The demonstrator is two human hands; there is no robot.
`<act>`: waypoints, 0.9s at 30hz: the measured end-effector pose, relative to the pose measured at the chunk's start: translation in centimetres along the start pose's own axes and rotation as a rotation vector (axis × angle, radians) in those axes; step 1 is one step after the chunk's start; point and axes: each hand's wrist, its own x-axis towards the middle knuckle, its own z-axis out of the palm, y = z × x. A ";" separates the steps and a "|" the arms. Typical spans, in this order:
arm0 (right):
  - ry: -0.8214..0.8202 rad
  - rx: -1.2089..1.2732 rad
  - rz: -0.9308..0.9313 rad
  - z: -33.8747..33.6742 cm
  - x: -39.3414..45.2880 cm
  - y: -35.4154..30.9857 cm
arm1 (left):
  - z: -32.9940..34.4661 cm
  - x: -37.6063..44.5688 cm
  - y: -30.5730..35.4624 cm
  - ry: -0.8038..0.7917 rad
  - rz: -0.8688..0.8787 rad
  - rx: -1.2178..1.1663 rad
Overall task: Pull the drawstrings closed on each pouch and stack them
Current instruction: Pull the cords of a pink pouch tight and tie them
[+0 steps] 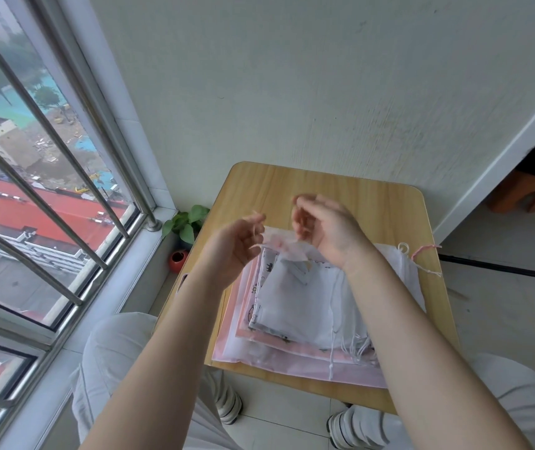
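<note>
A small sheer pink pouch hangs in the air between my hands, above a small wooden table. My left hand pinches a thin drawstring at the pouch's left top corner. My right hand pinches the pouch's right top edge with curled fingers. Under them lies a stack of flat pouches, white and printed ones on top of larger pink ones, with white strings trailing at its front right.
A pink drawstring and a white loop lie at the table's right edge. A small potted plant in a red pot stands on the floor left of the table by the barred window. My knees and shoes are below the table's front edge.
</note>
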 end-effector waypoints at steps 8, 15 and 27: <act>0.017 -0.463 0.004 1.1 -1.5 2.7 | 0.4 -1.2 -2.6 -0.122 -0.098 0.576; 0.104 -0.529 -0.075 0.4 -0.6 3.1 | 1.0 -1.5 -2.6 -0.131 -0.099 0.648; -0.041 -0.674 0.193 -1.7 -2.0 4.1 | 0.5 -0.9 -3.5 -0.013 -0.081 0.429</act>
